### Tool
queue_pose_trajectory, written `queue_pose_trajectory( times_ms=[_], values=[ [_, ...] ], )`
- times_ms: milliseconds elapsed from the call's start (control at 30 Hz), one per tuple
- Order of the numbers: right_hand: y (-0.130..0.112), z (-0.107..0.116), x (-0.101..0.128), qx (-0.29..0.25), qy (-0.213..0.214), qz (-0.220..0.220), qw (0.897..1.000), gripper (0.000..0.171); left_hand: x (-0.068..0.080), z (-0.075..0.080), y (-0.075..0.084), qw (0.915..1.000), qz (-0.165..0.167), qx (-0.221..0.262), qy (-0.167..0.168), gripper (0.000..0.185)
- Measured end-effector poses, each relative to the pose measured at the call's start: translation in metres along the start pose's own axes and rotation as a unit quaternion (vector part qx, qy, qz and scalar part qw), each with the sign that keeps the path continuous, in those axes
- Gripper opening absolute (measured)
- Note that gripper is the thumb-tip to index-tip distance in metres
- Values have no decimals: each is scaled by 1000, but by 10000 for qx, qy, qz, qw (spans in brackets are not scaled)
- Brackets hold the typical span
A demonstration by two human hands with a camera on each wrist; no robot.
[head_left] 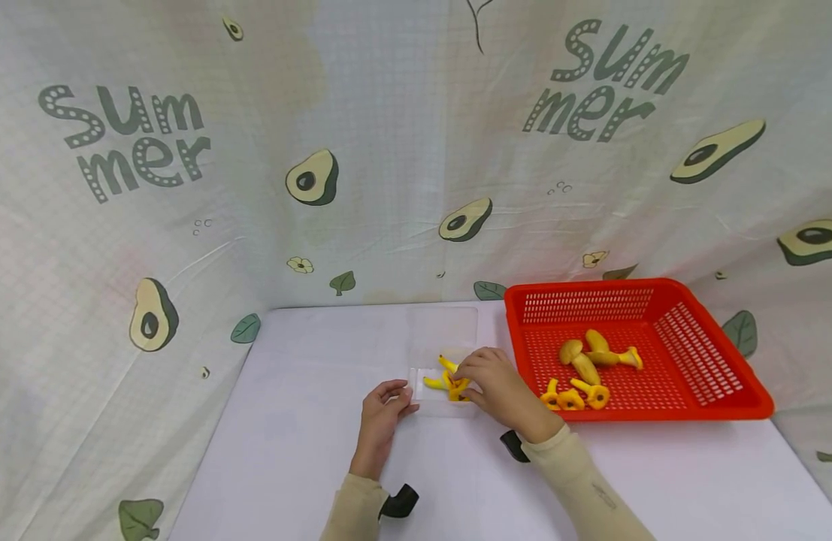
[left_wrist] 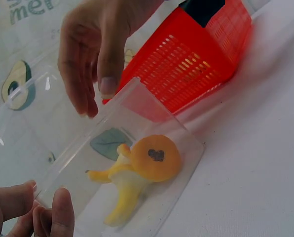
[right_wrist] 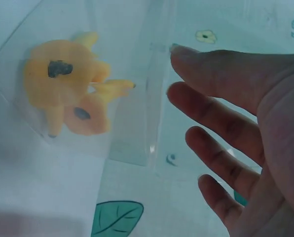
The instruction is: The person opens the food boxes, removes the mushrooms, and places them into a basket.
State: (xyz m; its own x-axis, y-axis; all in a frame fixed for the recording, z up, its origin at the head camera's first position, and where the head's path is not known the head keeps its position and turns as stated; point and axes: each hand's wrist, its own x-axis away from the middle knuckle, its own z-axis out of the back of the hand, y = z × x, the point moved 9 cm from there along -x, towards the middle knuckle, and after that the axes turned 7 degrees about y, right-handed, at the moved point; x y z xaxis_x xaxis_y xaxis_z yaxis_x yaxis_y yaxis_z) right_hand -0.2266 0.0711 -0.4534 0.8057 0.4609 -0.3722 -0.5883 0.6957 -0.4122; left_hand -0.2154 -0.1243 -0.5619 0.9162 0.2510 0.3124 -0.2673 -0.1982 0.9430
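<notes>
A clear plastic box (head_left: 421,409) stands on the white table with several yellow toy mushrooms (head_left: 434,383) inside it. Its transparent lid (head_left: 444,323) lies folded back behind it. My left hand (head_left: 382,413) is at the box's left side; in the left wrist view its thumb and fingers pinch the box's edge. Above the right part of the box hovers my right hand (head_left: 500,391). The right wrist view shows that hand (right_wrist: 236,113) with loosely bent, spread fingers and nothing between them, apart from the mushrooms (right_wrist: 58,74) seen through the plastic.
A red perforated basket (head_left: 727,409) stands to the right of the box. It holds brown toy mushrooms (head_left: 585,364) and several yellow ones (head_left: 594,396). Printed cloth (head_left: 388,150) hangs behind the table.
</notes>
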Motion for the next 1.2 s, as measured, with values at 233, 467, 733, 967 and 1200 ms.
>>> queue_pose_trajectory(
  times_ms=[233, 467, 733, 967, 1200],
  values=[
    [7, -17, -10, 113, -451, -199, 9987, 20, 0, 1, -1, 10000, 39, 5, 18, 34],
    [10, -28, -16, 73, -736, -335, 9967, 18, 2, 1, 1, 10000, -9, 56, -7, 33],
    [11, -38, -19, 210, -979, -428, 9941, 14, 2, -1, 2, 9999, -7, 159, -66, 33],
    [11, -42, -23, 486, -983, -262, 9936, 11, 2, -2, 4, 9996, -87, 254, -130, 33],
    [9, -45, -23, 461, -1055, -299, 9929, 12, 3, 0, 4, 9999, -61, 147, -30, 32]
  ],
)
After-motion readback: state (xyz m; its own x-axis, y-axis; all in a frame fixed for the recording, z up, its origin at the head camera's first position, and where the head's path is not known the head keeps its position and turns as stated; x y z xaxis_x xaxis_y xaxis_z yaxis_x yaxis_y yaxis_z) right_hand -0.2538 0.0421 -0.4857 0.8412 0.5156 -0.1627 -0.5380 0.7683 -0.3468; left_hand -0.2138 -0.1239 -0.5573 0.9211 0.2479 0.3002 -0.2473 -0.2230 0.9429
